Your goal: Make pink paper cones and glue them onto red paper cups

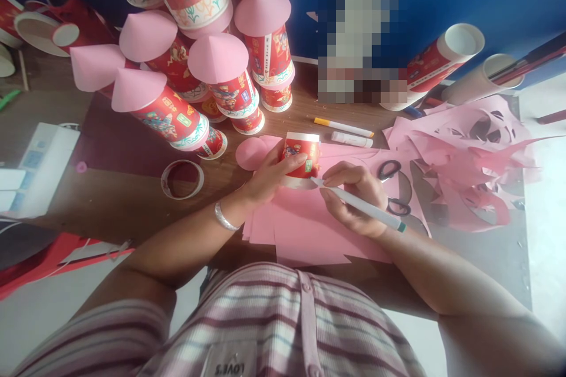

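Note:
My left hand point(270, 175) grips a red paper cup point(301, 150) with white bands at both ends and printed pictures. Its thumb lies across the cup's printed side. In my right hand point(356, 197) is a white marker pen point(365, 211) with a green end, held like a writing tool. The pen's tip meets the lower white band of the cup, or comes very close to it. Beneath both hands lie sheets of pink paper point(309, 230). Black-handled scissors point(398, 206) rest on the paper beside my right wrist, partly hidden.
Cup towers with pink cone tops point(219, 58) stand at the back left. A yellow-capped marker point(344, 127) and a white tube point(351, 139) lie behind the cup. Pink paper scraps point(473, 159) heap at the right. A tape roll point(182, 195) sits left of my hands.

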{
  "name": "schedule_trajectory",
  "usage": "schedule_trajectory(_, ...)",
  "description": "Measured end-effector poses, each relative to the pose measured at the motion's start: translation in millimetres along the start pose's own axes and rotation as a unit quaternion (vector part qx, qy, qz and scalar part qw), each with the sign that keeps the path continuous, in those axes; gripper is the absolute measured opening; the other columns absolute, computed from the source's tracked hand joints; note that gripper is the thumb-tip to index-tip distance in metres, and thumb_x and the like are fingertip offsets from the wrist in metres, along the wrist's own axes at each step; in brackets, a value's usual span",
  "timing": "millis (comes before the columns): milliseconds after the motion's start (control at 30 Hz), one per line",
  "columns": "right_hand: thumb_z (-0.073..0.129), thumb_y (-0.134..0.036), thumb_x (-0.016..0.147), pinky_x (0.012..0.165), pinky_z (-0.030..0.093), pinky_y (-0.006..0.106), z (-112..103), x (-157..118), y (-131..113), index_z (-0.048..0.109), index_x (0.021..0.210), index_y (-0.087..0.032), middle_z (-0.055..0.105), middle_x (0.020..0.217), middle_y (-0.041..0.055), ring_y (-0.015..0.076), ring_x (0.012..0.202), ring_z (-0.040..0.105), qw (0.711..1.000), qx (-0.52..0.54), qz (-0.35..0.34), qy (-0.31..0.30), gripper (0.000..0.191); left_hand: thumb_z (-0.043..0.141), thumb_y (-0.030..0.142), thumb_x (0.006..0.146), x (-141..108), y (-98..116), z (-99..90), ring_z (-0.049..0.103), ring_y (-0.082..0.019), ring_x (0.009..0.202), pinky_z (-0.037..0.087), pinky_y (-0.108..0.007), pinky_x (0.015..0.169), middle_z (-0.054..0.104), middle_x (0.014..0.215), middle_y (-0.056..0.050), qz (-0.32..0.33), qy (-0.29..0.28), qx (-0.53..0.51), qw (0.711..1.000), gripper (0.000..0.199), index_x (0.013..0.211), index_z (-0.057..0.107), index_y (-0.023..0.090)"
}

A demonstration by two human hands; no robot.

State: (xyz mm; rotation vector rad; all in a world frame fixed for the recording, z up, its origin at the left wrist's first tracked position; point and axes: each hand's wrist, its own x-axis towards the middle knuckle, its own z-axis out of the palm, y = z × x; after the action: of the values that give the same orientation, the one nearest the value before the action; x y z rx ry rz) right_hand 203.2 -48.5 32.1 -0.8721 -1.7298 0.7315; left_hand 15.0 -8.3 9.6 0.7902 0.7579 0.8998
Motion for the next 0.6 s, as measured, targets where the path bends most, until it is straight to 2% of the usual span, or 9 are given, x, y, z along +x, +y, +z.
schedule_trajectory(133, 0.073, -0.017, 0.093, 0.057, 0.056, 0.03, -0.5, -0.3, 3.3, 0.068, 0.096, -0.025, 0.072, 0.078, -0.0012, 0.0149, 0.061, 0.068, 0.99, 0.097, 0.103, 0.016, 0.009, 0.079, 0.044, 0.087, 0.6, -1.3, -1.7, 0.072, -0.023, 0.091, 0.058, -0.038, 0.086, 0.074, 0.095, -0.006, 0.01, 0.002, -0.005, 1.0, 0.033, 0.103, 0.073, 0.016)
schedule_trajectory(233, 0.075, -0.022, 0.094, 0.056, 0.059, 0.029, 0.7, 0.3, 3.7, 0.071, 0.099, -0.024, 0.074, 0.079, -0.0021, 0.0142, 0.058, 0.071, 0.978, 0.144, 0.146, 0.037, 0.006, 0.08, 0.044, 0.086, 0.7, -1.1, -1.7, 0.071, -0.023, 0.092, 0.057, -0.038, 0.086, 0.074, 0.098, -0.006, 0.013, 0.009, -0.014, 1.0, 0.031, 0.102, 0.072, 0.017)
schedule_trajectory(367, 0.073, -0.026, 0.096, 0.064, 0.065, 0.034, 0.3, 2.9, -1.7, 0.071, 0.099, -0.022, 0.08, 0.076, 0.0009, 0.02, 0.067, 0.078, 0.98, 0.112, 0.159, 0.032, 0.005, 0.076, 0.042, 0.09, 0.3, 0.0, -2.1, 0.071, -0.022, 0.091, 0.058, -0.036, 0.085, 0.073, 0.094, -0.005, 0.012, -0.004, -0.008, 1.0, 0.025, 0.099, 0.072, 0.019)
schedule_trajectory(500, 0.076, -0.033, 0.095, 0.06, 0.062, 0.032, -2.8, 2.3, -5.2, 0.072, 0.089, -0.021, 0.081, 0.07, 0.0036, 0.0209, 0.065, 0.079, 0.983, 0.035, 0.179, 0.001, 0.014, 0.078, 0.045, 0.088, 0.4, 0.7, -3.2, 0.073, -0.024, 0.092, 0.059, -0.037, 0.085, 0.073, 0.093, -0.006, 0.002, -0.006, -0.008, 1.0, 0.029, 0.1, 0.072, 0.019)
schedule_trajectory(600, 0.078, -0.038, 0.093, 0.056, 0.058, 0.03, -4.2, -0.7, -2.6, 0.073, 0.085, -0.022, 0.079, 0.067, 0.0025, 0.0198, 0.063, 0.077, 0.987, -0.021, 0.158, -0.012, 0.019, 0.079, 0.046, 0.087, 0.6, 1.2, -3.1, 0.074, -0.026, 0.093, 0.06, -0.041, 0.088, 0.074, 0.092, -0.006, -0.004, -0.015, -0.016, 1.0, 0.034, 0.104, 0.073, 0.018)
